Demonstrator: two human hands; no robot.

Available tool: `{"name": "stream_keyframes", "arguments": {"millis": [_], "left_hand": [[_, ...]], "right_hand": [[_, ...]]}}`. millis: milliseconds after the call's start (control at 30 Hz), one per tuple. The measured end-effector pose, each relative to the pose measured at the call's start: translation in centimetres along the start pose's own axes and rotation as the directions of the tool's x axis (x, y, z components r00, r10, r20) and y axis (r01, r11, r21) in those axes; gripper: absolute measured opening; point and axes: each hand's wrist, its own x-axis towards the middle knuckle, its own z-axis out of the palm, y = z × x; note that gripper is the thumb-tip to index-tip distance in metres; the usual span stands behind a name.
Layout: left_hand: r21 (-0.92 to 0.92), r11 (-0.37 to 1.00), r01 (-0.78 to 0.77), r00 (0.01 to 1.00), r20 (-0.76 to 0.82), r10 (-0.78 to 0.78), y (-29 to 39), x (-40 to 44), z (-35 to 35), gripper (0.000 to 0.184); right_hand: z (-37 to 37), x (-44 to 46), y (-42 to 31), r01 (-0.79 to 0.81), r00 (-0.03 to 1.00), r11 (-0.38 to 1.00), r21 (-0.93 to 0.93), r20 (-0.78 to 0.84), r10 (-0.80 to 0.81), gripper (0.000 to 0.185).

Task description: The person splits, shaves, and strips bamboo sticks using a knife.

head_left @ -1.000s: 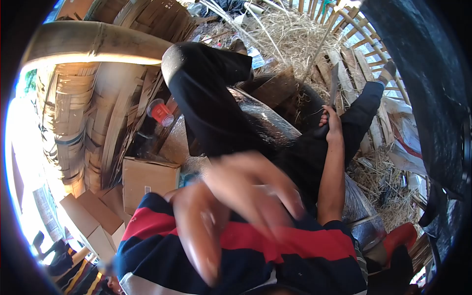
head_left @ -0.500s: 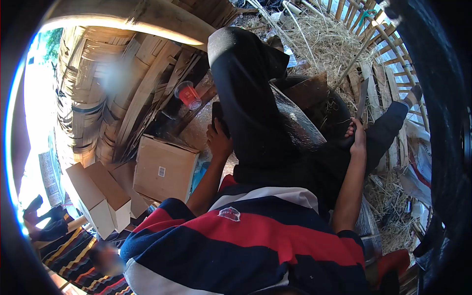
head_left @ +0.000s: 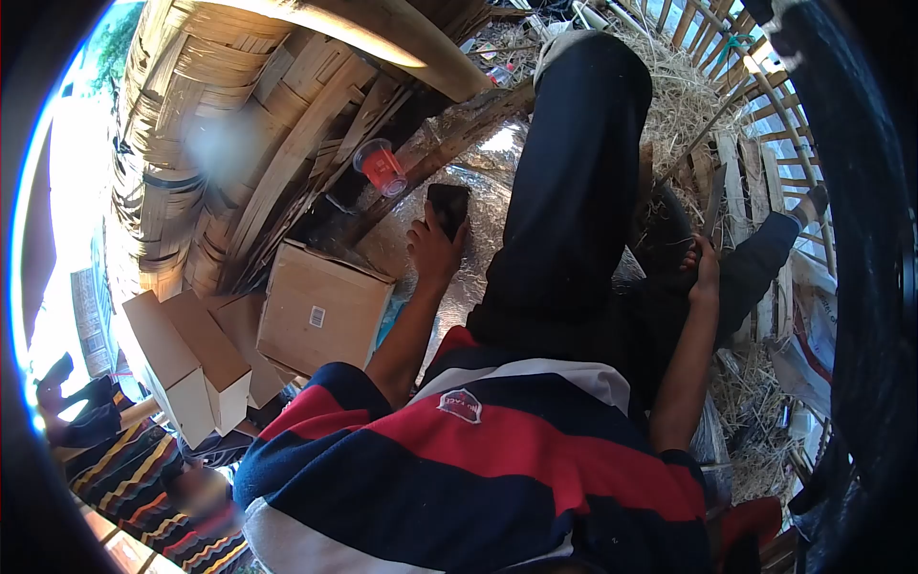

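My left hand (head_left: 437, 247) is closed around a dark phone-like slab (head_left: 449, 209), over a shiny, crinkled sheet (head_left: 488, 182). Left of that hand, a clear plastic cup with a red label (head_left: 380, 169) lies tipped against the wooden edge. On the other side of my raised left leg (head_left: 579, 172), my right hand (head_left: 705, 266) grips a long-bladed knife (head_left: 715, 199), its blade pointing up and away from me. The knife's handle is mostly hidden by my fingers. A dark round tub (head_left: 672, 212) is just left of the knife, partly covered by my leg.
A closed cardboard box (head_left: 320, 311) and an open one (head_left: 191, 359) stand at my left. Woven bamboo (head_left: 163, 191) rises behind them. Straw (head_left: 688, 91) and bamboo slats (head_left: 794, 124) lie ahead and right. Another person in striped cloth (head_left: 143, 478) is at lower left.
My left leg has swung upright and to the right, uncovering the dark slab and the shiny sheet. My left hand has moved slightly forward and right. The knife stays in my right hand.
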Motion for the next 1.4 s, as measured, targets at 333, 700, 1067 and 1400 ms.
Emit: {"name": "stream_keyframes", "arguments": {"millis": [333, 700, 1067, 1400], "left_hand": [[-0.066, 0.998, -0.021, 0.999, 0.041, 0.024, -0.5, 0.4, -0.3, 0.081], [-0.363, 0.246, -0.899, 0.385, -0.385, 0.839, 3.8, -7.5, -8.5, 0.050], [0.308, 0.227, -0.924, 0.216, -0.070, 0.974, 19.1, -5.7, -13.3, 0.027], [-0.325, 0.163, -0.931, 0.004, 0.440, 0.898, 23.8, -9.1, -3.0, 0.032]], "right_hand": [[-1.0, 0.6, 0.1, -0.028, 0.999, 0.996, 0.090, 0.038, 0.024, 0.023], [-1.4, 1.0, 0.3, -0.014, 0.995, 0.995, 0.101, 0.099, 0.004, 0.022], [-1.8, 0.9, 0.3, 0.012, 0.986, 0.998, 0.068, 0.165, -0.023, 0.021], [-1.7, 0.9, 0.2, -0.010, 0.988, 0.996, 0.090, 0.153, -0.004, 0.021]]}}
